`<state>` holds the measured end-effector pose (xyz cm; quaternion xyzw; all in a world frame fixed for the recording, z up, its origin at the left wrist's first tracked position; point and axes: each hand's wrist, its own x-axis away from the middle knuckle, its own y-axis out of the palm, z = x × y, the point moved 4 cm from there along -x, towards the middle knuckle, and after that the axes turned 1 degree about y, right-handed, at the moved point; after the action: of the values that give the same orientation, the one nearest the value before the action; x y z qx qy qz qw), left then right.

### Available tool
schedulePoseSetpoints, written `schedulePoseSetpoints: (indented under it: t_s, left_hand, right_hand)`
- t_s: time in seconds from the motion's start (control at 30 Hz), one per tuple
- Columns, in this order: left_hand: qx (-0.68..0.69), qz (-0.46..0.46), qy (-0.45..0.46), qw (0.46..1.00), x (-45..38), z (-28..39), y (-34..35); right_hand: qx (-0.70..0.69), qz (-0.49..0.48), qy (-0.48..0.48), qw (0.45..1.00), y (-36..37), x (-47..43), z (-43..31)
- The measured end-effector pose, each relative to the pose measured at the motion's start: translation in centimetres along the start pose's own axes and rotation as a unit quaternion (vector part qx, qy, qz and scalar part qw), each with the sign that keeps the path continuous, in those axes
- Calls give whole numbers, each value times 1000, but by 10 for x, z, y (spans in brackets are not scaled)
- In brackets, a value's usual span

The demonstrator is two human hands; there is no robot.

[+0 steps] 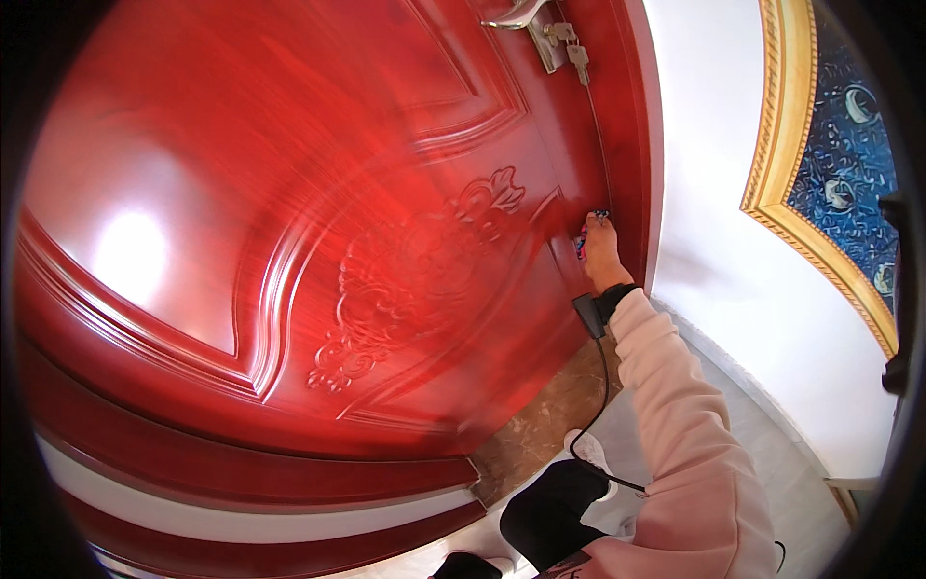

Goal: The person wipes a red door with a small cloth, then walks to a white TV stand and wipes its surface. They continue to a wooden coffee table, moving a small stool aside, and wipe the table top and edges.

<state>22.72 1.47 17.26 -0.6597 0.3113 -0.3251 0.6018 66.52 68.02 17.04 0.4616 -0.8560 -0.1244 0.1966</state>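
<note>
My right hand (605, 252) is closed around a small patterned cloth (581, 246) in blue and pink, mostly hidden by the fingers. It presses against the edge strip of a glossy red carved door (419, 253), below the lock. Around the wrist sits a black band with a black device (589, 315), from which a cable runs back along the arm. Higher up on the door are a metal lever handle (517, 16) and a lock plate with keys (576, 56) hanging from it. My left hand is out of view.
Right of the red door frame is a white wall (705, 145) with a gold-framed blue picture (785, 174). A brown marble threshold (535, 423) lies under the door. Below are my black-trousered leg (553, 506) and a white shoe (589, 449) on a pale floor (731, 383).
</note>
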Motion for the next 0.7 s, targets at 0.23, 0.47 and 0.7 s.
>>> schedulePoseSetpoints:
  t_s: [0.23,0.47,0.7]
  left_hand:
    - [12,-11,-1,1000,-6,10,-8]
    - [-5,-3,-6,1000,-10,13,0]
    - [-32,-9,3,999,-9,3,8]
  right_hand:
    - [-1,-14,-474,880,-14,66,-213]
    - [219,172,-676,682,-4,28,-247]
    - [288,183,-570,748,-50,-17,-117]
